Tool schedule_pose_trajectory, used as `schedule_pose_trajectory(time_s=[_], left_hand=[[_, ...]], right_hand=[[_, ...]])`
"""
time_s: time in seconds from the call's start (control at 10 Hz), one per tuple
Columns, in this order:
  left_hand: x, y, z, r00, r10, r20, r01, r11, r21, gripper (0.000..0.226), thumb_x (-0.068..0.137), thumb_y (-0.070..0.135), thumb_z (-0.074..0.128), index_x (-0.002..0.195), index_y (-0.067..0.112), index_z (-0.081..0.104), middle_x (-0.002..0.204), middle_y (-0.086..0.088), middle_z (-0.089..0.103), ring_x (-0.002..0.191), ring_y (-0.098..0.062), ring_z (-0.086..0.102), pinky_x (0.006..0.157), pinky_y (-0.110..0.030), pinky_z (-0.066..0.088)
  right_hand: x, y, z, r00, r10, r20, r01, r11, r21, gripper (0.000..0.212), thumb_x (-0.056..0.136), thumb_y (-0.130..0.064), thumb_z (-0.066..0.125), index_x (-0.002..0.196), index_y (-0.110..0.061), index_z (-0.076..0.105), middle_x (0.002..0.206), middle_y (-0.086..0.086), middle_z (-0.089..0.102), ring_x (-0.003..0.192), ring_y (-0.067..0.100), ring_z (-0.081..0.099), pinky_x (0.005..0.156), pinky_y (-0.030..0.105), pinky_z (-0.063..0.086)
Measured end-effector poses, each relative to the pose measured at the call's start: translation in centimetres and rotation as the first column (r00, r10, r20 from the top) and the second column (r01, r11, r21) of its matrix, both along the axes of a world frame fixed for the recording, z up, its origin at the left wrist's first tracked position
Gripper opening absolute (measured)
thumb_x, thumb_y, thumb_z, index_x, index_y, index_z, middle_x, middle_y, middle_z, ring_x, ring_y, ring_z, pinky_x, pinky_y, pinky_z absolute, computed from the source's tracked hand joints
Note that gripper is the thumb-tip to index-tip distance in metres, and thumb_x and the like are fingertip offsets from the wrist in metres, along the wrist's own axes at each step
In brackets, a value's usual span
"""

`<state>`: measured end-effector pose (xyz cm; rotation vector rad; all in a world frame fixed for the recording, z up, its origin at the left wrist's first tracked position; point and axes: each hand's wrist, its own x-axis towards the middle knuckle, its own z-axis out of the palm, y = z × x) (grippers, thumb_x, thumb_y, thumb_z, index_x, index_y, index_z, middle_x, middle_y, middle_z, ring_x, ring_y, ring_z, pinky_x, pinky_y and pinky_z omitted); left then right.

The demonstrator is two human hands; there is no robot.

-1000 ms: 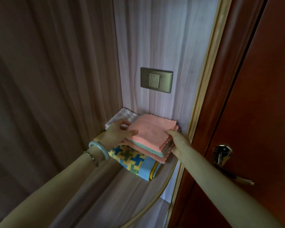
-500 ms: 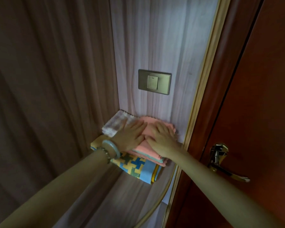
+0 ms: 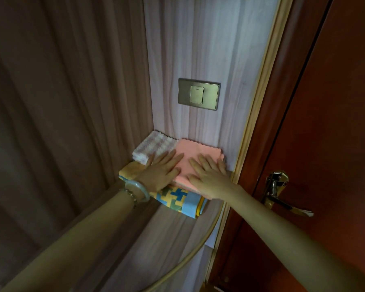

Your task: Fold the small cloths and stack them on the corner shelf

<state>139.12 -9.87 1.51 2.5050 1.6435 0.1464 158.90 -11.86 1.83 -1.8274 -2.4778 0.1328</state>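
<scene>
A white cloth (image 3: 154, 146) lay folded in the back corner of the shelf (image 3: 198, 234), by the wall. The left hand (image 3: 161, 172) lay flat, fingers spread, holding nothing, partly on the white cloth and partly on the pink cloth (image 3: 198, 153). A pale bracelet (image 3: 138, 189) was on that wrist. The pink cloth sat on top of the pile, over a blue and yellow cloth (image 3: 177, 199). The right hand (image 3: 209, 175) also pressed flat and loose on the pink cloth. A light switch (image 3: 199, 94) was on the wall above. A door handle (image 3: 280, 192) was to the right.

Both arms reach forward, left hand (image 3: 160, 172) and right hand (image 3: 209, 175) flat (fingers spread), palms down.
</scene>
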Motion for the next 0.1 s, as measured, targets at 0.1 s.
schedule_pose_trajectory(time_s=[0.1], left_hand=[[-0.43,-0.31,1.71,0.974,0.104,0.203,-0.097,0.994,-0.048,0.08,0.075,0.076,0.013,0.149,0.043,0.01,0.161,0.002,-0.005,0.147,-0.022,-0.008,0.118,-0.043,-0.004]], right_hand=[[0.04,-0.41,2.65,0.989,0.033,-0.144,-0.025,0.998,0.06,0.067,0.095,-0.051,0.039,0.152,-0.028,0.011,0.161,0.002,0.003,0.147,0.023,-0.001,0.115,0.043,-0.005]])
